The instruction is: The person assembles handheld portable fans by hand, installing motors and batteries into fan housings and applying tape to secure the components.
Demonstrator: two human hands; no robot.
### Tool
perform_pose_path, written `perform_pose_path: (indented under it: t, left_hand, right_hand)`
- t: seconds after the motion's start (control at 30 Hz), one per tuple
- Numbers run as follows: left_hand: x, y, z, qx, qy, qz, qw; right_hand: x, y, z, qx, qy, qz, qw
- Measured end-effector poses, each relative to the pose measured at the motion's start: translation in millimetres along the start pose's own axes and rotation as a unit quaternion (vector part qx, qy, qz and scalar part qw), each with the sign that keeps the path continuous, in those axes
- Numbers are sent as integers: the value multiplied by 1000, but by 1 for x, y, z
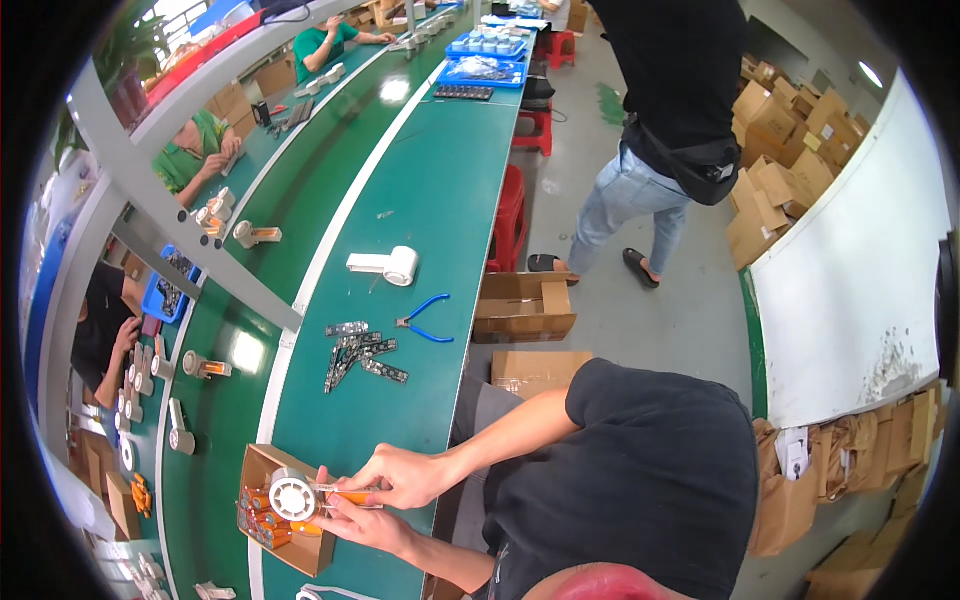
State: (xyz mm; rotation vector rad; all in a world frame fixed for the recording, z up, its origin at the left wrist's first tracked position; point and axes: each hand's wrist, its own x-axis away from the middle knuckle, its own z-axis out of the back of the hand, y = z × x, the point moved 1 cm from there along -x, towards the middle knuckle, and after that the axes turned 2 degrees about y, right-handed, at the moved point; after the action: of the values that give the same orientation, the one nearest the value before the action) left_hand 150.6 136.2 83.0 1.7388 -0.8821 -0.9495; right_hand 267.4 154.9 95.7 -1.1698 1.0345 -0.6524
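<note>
A white handheld fan [292, 496] with a round slotted head is between my hands, its opened handle pointing right. In that handle shows an orange cylindrical battery [354, 496]. My left hand [368, 526] grips the handle from below, close to the fan's head. From above, my right hand [408, 474] is closed at the handle, fingers bent down on the battery; its fingertips are partly hidden. Just under the fan stands an open cardboard box [316, 553] holding several orange batteries [262, 522].
On the green table lie dark circuit boards [352, 352], blue-handled nippers [428, 320] and another white fan [398, 266]. Left runs a green conveyor [232, 400] carrying fans; co-workers sit beyond it. A grey shelf post [215, 255] crosses the view. Cartons [525, 305] and a standing person [655, 170] are right.
</note>
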Motion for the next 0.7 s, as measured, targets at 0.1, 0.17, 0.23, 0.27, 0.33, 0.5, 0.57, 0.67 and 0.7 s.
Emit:
perform_pose_path:
  t: [0.1, 0.17, 0.23, 0.27, 0.33, 0.5, 0.57, 0.67, 0.7]
  left_hand:
    - [-3, -1, 7, -12, 9, -4, 1000]
    - [-5, -2, 10, 17, 14, 6, 1000]
    - [-5, 0, 10, 41, 14, 9, 999]
    - [-4, 1, 11, 64, 14, 14, 998]
    - [-4, -4, 17, 31, 4, 10, 999]
    - [1, -6, 26, 19, 9, 32, 999]
    - [0, -10, 32, 36, 22, 43, 998]
    - [1, -9, 31, 49, 37, 46, 997]
    - [1, -8, 29, 51, 37, 44, 997]
  right_hand:
    - [-3, 13, -11, -4, 7, 25, 1000]
    - [-3, 18, -12, -19, 17, 51, 998]
    - [-3, 20, -13, -19, 11, 53, 998]
    - [-4, 16, -12, -20, 8, 53, 998]
    - [-2, 6, -9, 3, -19, 19, 1000]
    - [4, 5, -17, 14, -43, 38, 998]
    - [6, 8, -20, -11, -57, 25, 998]
    - [5, 12, -20, -33, -57, 19, 998]
    - [4, 10, -19, -32, -58, 21, 998]
